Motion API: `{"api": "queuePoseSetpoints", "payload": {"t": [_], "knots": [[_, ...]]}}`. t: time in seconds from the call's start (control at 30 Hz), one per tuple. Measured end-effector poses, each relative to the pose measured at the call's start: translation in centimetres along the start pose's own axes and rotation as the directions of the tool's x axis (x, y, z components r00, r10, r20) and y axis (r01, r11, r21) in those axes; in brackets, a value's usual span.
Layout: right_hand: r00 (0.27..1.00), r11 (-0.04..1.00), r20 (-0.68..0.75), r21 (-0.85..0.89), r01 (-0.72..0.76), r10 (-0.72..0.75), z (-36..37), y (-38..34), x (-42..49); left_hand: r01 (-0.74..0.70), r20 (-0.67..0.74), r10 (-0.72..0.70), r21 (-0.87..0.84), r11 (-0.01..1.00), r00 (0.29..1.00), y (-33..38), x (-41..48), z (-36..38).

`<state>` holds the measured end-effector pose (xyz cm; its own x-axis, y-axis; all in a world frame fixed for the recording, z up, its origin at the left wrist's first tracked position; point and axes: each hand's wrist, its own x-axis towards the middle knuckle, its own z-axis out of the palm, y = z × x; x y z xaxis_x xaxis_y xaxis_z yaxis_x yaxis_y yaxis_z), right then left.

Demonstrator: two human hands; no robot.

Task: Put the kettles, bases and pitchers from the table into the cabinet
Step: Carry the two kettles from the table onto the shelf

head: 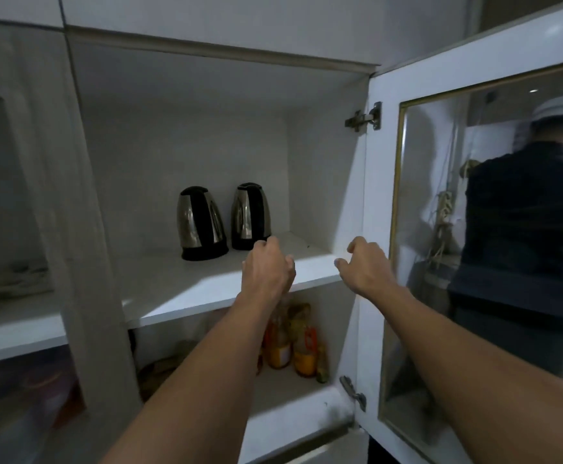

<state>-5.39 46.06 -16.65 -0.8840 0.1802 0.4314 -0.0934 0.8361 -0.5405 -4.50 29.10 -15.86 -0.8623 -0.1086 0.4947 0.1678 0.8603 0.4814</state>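
Two steel-and-black kettles stand side by side, upright, near the back of the upper shelf [179, 289] of an open white cabinet [206, 58]: the left kettle [200, 223] a little nearer the front, the right kettle [250, 216] just beside it, with a narrow gap between them. Both bare arms reach up toward the shelf's front edge. The left hand [266, 267] hangs loosely curled and empty in front of the right kettle's base; whether a fingertip touches it cannot be told. The right hand [365, 266], also half-curled and holding nothing, hovers by the shelf's right end, close to the cabinet wall. Orange-capped bottles [290, 343] crowd the lower shelf. The glass door [481, 229] stands swung open at right, with a person reflected in its pane.
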Motion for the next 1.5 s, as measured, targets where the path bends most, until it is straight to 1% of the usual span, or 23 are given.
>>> {"api": "queuePoseSetpoints", "payload": {"t": [0.07,0.2,0.37,0.5,0.67,0.73,0.83,0.9,1.0,1.13,1.27,1.37,1.43,1.5], "knots": [[1.000,0.998,-0.009,-0.057,-0.025,0.025,-1.7,1.2,-4.3,-0.022,0.064,0.023,-0.017,1.000,0.998,1.0,-3.4,-0.1],[0.986,0.978,0.006,-0.125,-0.165,0.167,-6.8,3.7,-11.4,-0.122,0.158,0.134,-0.081,0.989,0.978,4.1,-10.1,-0.5],[0.956,0.939,-0.163,-0.205,-0.277,0.246,-15.5,6.3,-16.2,-0.164,0.191,0.207,-0.218,0.962,0.960,10.7,-14.8,-0.5],[0.918,0.910,-0.292,-0.235,-0.342,0.269,-22.2,9.4,-18.3,-0.196,0.238,0.286,-0.341,0.920,0.928,17.3,-18.2,0.8],[0.859,0.872,-0.404,-0.236,-0.429,0.314,-27.7,13.7,-20.0,-0.289,0.212,0.382,-0.365,0.885,0.900,24.5,-20.9,3.3],[0.855,0.872,-0.422,-0.242,-0.426,0.301,-29.5,16.0,-20.2,-0.305,0.205,0.391,-0.353,0.885,0.897,27.6,-21.8,4.2],[0.871,0.889,-0.418,-0.249,-0.384,0.259,-31.3,18.8,-19.7,-0.290,0.173,0.365,-0.348,0.892,0.915,31.2,-22.6,4.9],[0.896,0.907,-0.387,-0.259,-0.333,0.218,-31.9,20.1,-19.2,-0.228,0.177,0.301,-0.344,0.911,0.937,32.5,-23.2,5.3],[0.939,0.933,-0.301,-0.259,-0.249,0.167,-32.2,21.5,-18.8,-0.143,0.203,0.211,-0.307,0.941,0.956,33.2,-24.8,5.4],[0.981,0.971,-0.170,-0.203,-0.126,0.092,-31.5,20.8,-18.7,-0.066,0.154,0.096,-0.189,0.980,0.983,31.8,-26.9,3.4],[0.999,0.993,-0.038,-0.116,0.020,-0.025,-28.9,17.4,-19.6,0.024,0.052,-0.021,-0.055,0.998,0.998,28.2,-29.8,-1.0],[0.991,0.991,0.047,-0.038,0.130,-0.128,-26.3,12.4,-21.4,0.110,-0.051,-0.109,0.035,0.993,0.993,24.2,-32.5,-6.0],[0.970,0.974,0.088,0.025,0.225,-0.227,-24.3,7.9,-23.9,0.209,-0.132,-0.195,0.100,0.973,0.972,21.0,-35.2,-10.1],[0.928,0.940,0.153,0.097,0.327,-0.339,-22.2,2.9,-27.5,0.329,-0.218,-0.291,0.164,0.930,0.932,17.7,-38.7,-14.8]]}}
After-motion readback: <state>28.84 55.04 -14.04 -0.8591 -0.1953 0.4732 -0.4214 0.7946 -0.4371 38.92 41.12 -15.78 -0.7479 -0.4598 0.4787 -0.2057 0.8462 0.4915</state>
